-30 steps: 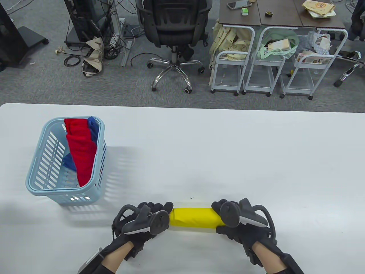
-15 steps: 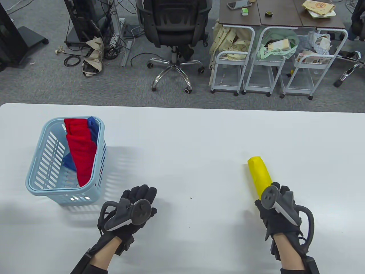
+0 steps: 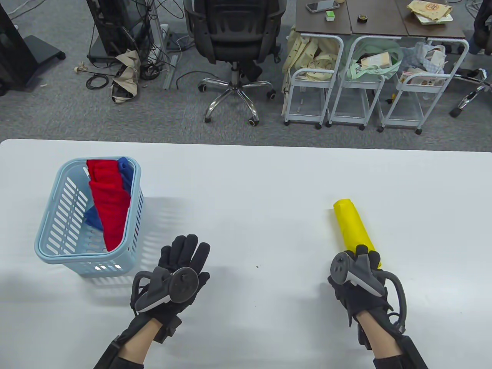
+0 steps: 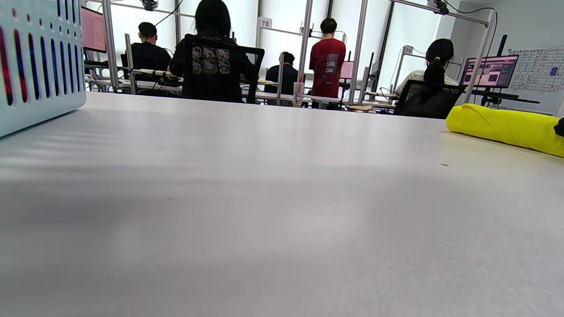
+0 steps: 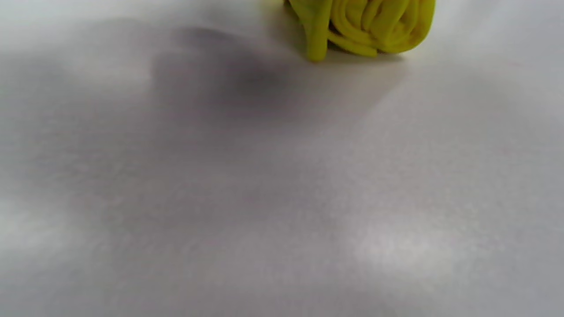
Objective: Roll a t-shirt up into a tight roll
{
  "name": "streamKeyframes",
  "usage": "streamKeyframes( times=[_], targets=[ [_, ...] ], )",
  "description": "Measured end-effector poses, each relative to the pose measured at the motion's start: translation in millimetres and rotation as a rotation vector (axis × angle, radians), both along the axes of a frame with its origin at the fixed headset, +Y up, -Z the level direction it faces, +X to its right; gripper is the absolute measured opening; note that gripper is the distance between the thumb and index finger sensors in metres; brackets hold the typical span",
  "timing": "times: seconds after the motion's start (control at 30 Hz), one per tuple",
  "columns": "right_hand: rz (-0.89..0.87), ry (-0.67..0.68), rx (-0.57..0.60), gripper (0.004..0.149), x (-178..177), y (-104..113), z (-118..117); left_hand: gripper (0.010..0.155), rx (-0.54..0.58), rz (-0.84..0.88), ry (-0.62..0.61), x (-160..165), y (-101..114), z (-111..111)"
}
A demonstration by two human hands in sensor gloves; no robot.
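The yellow t-shirt is a tight roll lying on the white table at the right, its far end pointing away from me. In the right wrist view its coiled near end rests on the table with no fingers around it. My right hand sits at the roll's near end, fingertips lying on top of it. The left wrist view shows the roll low at the right. My left hand is flat on the table to the left, fingers straight, holding nothing.
A light blue slotted basket stands at the table's left with red cloth and blue cloth in it; its wall fills the left wrist view's corner. Beyond the table are an office chair and white carts.
One second ago both hands held the roll crosswise at the front. The right hand carried it to the right, set it down lengthwise and eased back; the left hand let go and lies flat.
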State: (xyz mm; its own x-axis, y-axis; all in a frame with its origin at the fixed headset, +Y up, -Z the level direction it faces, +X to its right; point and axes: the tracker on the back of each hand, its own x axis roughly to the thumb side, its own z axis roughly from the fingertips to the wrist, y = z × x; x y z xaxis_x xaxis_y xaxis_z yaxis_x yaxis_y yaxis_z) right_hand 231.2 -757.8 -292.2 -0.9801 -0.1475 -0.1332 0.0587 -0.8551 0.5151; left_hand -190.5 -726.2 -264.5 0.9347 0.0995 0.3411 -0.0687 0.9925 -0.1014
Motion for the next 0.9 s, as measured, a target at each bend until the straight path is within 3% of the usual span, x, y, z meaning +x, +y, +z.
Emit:
streamKeyframes(
  times=[0.23,0.53,0.7,0.9],
  targets=[
    [-0.012,-0.177,-0.017,0.073,37.8,-14.1,-46.0,0.068,0.004,0.001,0.003,-1.0,-0.2,0.1],
    [-0.085,-0.331,-0.039,0.07,70.9,-12.0,-86.7,0.072,0.021,0.005,0.026,-7.4,4.3,-1.0],
    [0.005,-0.341,-0.06,0.072,70.1,-13.7,-91.1,0.073,0.028,0.013,0.034,-10.0,6.1,-1.0],
    [-0.166,-0.238,0.085,0.071,43.6,9.6,-69.9,0.072,0.048,-0.001,0.035,-9.7,7.4,-0.6]
  ],
)
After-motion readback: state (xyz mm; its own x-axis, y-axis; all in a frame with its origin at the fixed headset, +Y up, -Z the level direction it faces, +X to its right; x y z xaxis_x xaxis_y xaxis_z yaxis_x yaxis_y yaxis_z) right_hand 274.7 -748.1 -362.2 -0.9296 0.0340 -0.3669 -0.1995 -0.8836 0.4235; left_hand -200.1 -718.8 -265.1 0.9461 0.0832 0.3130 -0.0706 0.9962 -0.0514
